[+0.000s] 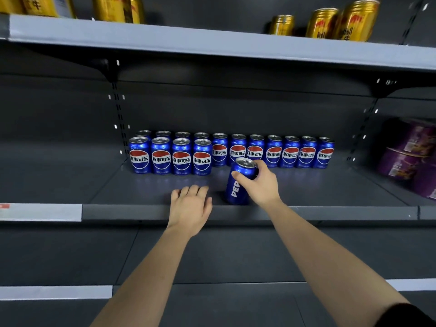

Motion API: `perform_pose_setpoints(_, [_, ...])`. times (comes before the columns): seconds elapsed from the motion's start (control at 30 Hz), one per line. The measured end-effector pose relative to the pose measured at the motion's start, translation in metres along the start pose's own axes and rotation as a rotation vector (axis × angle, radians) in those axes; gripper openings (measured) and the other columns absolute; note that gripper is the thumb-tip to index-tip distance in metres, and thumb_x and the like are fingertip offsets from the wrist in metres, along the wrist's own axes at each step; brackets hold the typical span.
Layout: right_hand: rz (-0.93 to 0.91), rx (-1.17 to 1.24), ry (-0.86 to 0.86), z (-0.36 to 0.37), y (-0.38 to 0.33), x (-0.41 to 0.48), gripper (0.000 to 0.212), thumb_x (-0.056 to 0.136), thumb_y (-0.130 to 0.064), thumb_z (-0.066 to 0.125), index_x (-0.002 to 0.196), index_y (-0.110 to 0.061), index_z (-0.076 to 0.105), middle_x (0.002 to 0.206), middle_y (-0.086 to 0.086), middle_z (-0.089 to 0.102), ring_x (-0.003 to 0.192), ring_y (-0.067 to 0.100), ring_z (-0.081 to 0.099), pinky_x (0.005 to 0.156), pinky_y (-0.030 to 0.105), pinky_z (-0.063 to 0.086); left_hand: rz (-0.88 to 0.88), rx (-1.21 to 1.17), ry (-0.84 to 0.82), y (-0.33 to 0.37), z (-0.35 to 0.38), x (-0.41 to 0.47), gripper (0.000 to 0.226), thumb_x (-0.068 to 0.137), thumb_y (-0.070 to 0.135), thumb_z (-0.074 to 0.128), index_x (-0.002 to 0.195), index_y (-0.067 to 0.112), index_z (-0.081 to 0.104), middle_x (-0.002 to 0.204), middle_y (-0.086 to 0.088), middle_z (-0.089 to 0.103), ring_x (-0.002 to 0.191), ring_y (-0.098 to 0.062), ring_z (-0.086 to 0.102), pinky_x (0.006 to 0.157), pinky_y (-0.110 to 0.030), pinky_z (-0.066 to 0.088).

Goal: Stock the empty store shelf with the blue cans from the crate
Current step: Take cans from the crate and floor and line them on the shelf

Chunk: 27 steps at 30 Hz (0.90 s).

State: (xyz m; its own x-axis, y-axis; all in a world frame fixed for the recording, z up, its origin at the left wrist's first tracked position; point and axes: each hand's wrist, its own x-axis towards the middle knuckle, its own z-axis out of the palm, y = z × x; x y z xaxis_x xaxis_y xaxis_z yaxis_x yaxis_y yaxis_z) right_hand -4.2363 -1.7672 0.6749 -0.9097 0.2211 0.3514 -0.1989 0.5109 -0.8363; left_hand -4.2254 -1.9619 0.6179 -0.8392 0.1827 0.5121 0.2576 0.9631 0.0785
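Observation:
Several blue cans (273, 151) stand in a back row along the dark shelf (342, 185), and a shorter second row of blue cans (171, 156) stands in front of it at the left. My right hand (259, 182) grips another blue can (238, 182) near its top; the can is tilted slightly and sits at the shelf's front, right of the second row. My left hand (191, 208) rests palm down on the shelf's front edge with its fingers loosely together and nothing in it. The crate is out of view.
An upper grey shelf (212, 43) carries gold cans (325, 23) overhead. Purple packages (408, 159) are stacked at the right end of the same shelf level. A lower dark shelf (224, 256) runs below my forearms.

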Motion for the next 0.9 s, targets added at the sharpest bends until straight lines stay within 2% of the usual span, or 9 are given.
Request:
perform_pose_setpoints(0.13, [0.022,0.017,0.001,0.005,0.003,0.006,0.066,0.072,-0.047,0.08,0.126,-0.02,0.052,0.111,-0.005,0.067,0.099,0.012,0.063,0.085,0.027,0.051,-0.011,-0.015,-0.009,-0.006,0.008,0.003,0.037,0.096,0.036,0.041,0.127,0.022,0.055,0.119,-0.001,0.061,0.109,-0.023,0.054,0.095,-0.04,0.031])
perform_pose_setpoints(0.23, [0.032,0.051,-0.084,0.005,0.005,0.008,0.068,0.071,-0.044,0.082,0.127,-0.024,0.048,0.11,-0.011,0.063,0.099,0.007,0.061,0.085,0.025,0.05,0.0,-0.005,-0.013,-0.009,0.014,0.004,0.035,0.094,0.035,0.043,0.123,0.021,0.058,0.114,-0.001,0.063,0.103,-0.024,0.057,0.093,-0.041,0.034])
perform_pose_setpoints(0.3, [0.069,0.131,-0.211,0.004,0.011,0.008,0.073,0.071,-0.033,0.085,0.129,-0.029,0.041,0.112,-0.014,0.062,0.1,0.004,0.061,0.087,0.024,0.051,0.006,-0.015,-0.004,-0.008,0.015,0.004,0.033,0.093,0.033,0.048,0.121,0.021,0.059,0.111,-0.001,0.065,0.1,-0.024,0.059,0.091,-0.041,0.035])
perform_pose_setpoints(0.37, [0.091,0.176,-0.32,0.003,0.02,0.007,0.082,0.072,-0.013,0.082,0.134,-0.031,0.032,0.116,-0.009,0.063,0.106,0.007,0.062,0.091,0.03,0.053,0.015,-0.022,0.004,-0.007,0.016,0.005,0.032,0.093,0.032,0.05,0.121,0.021,0.06,0.111,-0.001,0.065,0.099,-0.023,0.059,0.091,-0.04,0.036])
perform_pose_setpoints(0.47, [0.102,0.173,-0.351,0.005,0.025,0.005,0.087,0.073,0.005,0.071,0.138,-0.03,0.025,0.116,-0.009,0.061,0.11,0.01,0.06,0.084,0.025,0.05,0.017,-0.035,-0.001,-0.007,0.016,0.005,0.033,0.093,0.031,0.049,0.122,0.02,0.059,0.113,0.0,0.065,0.101,-0.023,0.058,0.094,-0.04,0.034])
perform_pose_setpoints(0.53, [0.101,0.141,-0.328,0.007,0.027,0.005,0.087,0.072,0.004,0.073,0.14,-0.026,0.026,0.115,-0.01,0.06,0.107,0.007,0.06,0.081,0.021,0.049,0.015,-0.047,0.001,-0.008,0.017,0.006,0.034,0.093,0.032,0.049,0.123,0.02,0.059,0.114,-0.001,0.064,0.102,-0.023,0.057,0.095,-0.04,0.033])
perform_pose_setpoints(0.63, [0.075,0.091,-0.297,0.012,0.028,0.006,0.09,0.07,-0.005,0.081,0.141,-0.022,0.028,0.12,-0.008,0.059,0.11,0.009,0.059,0.093,0.028,0.05,0.019,-0.05,0.008,-0.01,0.02,0.006,0.035,0.092,0.033,0.046,0.122,0.021,0.059,0.113,-0.001,0.064,0.101,-0.022,0.058,0.094,-0.04,0.033])
perform_pose_setpoints(0.73, [0.054,0.069,-0.279,0.015,0.026,0.006,0.091,0.069,-0.012,0.086,0.14,-0.02,0.03,0.12,-0.012,0.053,0.109,0.005,0.055,0.093,0.024,0.046,0.022,-0.05,0.017,-0.011,0.022,0.006,0.047,0.09,0.04,0.03,0.12,0.022,0.06,0.109,0.001,0.065,0.098,-0.022,0.058,0.092,-0.039,0.033])
perform_pose_setpoints(0.9, [0.069,0.096,-0.33,0.017,0.027,0.01,0.084,0.07,-0.003,0.077,0.138,-0.024,0.033,0.117,-0.008,0.062,0.109,0.009,0.061,0.089,0.026,0.05,0.027,-0.039,0.017,-0.016,0.024,0.009,0.061,0.086,0.05,0.018,0.123,0.022,0.059,0.113,0.002,0.063,0.103,-0.022,0.056,0.093,-0.039,0.03])
